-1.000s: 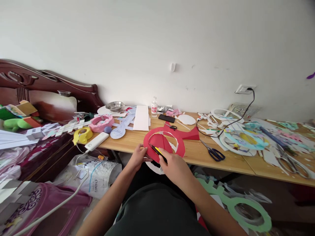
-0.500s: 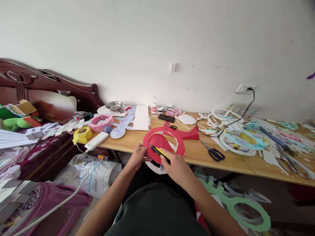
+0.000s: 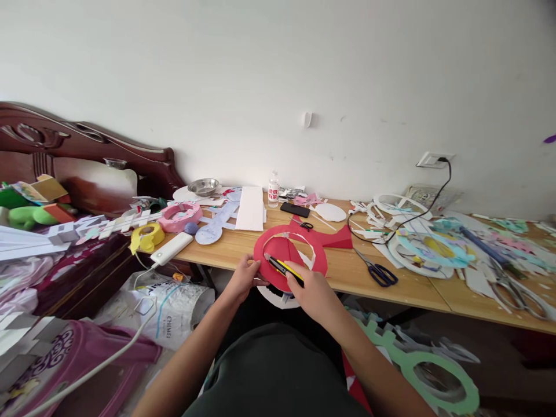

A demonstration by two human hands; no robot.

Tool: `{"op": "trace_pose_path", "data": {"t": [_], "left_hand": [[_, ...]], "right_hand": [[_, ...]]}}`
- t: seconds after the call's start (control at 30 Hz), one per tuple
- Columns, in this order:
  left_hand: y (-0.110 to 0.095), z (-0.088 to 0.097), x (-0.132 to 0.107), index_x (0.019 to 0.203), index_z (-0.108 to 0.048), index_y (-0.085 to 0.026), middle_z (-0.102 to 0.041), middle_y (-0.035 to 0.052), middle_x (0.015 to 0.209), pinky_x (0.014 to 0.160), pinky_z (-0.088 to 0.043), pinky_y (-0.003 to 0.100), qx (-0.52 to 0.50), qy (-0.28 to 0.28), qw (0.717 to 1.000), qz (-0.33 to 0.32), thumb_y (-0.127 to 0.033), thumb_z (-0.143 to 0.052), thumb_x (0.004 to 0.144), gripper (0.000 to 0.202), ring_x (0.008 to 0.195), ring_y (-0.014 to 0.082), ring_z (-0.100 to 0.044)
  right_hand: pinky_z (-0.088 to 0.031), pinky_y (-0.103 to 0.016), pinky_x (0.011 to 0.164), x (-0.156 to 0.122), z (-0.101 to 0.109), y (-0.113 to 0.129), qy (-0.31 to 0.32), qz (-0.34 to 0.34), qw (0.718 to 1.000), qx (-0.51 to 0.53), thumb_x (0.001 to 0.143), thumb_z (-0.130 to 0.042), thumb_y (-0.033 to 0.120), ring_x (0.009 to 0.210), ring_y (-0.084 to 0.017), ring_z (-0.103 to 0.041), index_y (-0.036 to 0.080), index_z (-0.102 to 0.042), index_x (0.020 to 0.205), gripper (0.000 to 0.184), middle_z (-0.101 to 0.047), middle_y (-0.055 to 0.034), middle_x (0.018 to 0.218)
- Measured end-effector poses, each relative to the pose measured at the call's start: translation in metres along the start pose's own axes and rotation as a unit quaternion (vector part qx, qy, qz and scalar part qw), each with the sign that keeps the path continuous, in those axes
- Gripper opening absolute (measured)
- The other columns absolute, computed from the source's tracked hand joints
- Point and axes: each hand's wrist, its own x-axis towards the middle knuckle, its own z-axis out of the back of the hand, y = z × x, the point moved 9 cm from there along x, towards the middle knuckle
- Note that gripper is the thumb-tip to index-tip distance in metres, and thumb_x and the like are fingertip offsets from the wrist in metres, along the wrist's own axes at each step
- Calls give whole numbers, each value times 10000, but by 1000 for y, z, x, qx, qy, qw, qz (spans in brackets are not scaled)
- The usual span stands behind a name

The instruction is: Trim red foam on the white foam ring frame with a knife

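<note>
A red foam ring-shaped cutout [image 3: 319,258] lies at the front edge of the wooden table [image 3: 347,275], over a white piece [image 3: 271,294] that sticks out below the edge. My right hand [image 3: 313,294] is closed on a yellow and black utility knife [image 3: 284,270], whose tip rests on the red inner disc [image 3: 278,250]. At the cutout's left rim, my left hand [image 3: 244,277] pinches and steadies the red foam.
Blue-handled scissors [image 3: 379,271] lie right of the cutout, small scissors [image 3: 303,223] and a black phone [image 3: 294,209] behind it. A bottle [image 3: 273,189], steel bowl [image 3: 203,186], power bank [image 3: 171,249] and foam shapes crowd the table. A green foam cutout [image 3: 417,362] lies on the floor.
The knife in my right hand has shifted slightly up and right along the red disc. My left hand has stayed on the rim.
</note>
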Motion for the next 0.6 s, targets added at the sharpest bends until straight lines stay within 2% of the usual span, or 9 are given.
{"op": "trace_pose_path", "data": {"t": [0.17,0.6], "left_hand": [[0,0,0,971,-445,-190,-632,-21,645,485,-602,283,0,-1,1000,1,-257,-586,869,186,493,122,-636],[-1,-1,-1,950,-444,-192,-622,-24,646,482,-597,284,-1,0,1000,0,-294,-635,837,244,497,130,-642]], "right_hand": [[-462,-398,1053,0,-1,-2,-6,4,1000,13,932,-476,323,1198,-282,-621,157,-619,1329,454,-697,-126,1220],[-473,-383,1043,1,1,-3,-8,14,999,35,932,-470,338,1166,-264,-640,183,-629,1317,445,-708,-98,1206]]}}
